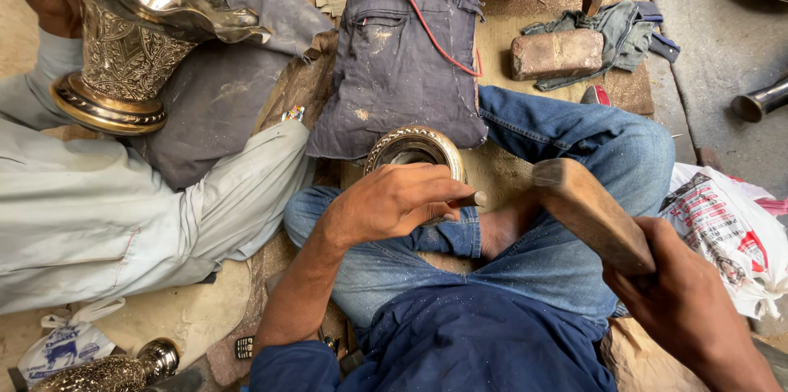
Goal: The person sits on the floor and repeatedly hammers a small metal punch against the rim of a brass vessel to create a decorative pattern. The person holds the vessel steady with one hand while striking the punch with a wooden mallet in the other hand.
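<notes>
A dusty workshop floor, spread with sacking and a dark cloth (402, 64), serves as the workplace. The left hand (394, 199) has its fingers clenched round a short metal punch (469, 199), tip set toward the rim of an embossed brass ring (414, 148) lying on the floor between the person's crossed legs. The right hand (689, 302) grips a wooden mallet (587, 211), raised just right of the punch. This looks like chasing work mid-stroke; the blow needs the punch held steady. Far left, another person steadies an ornate brass vase (131, 39). A brick (556, 53) lies beyond.
</notes>
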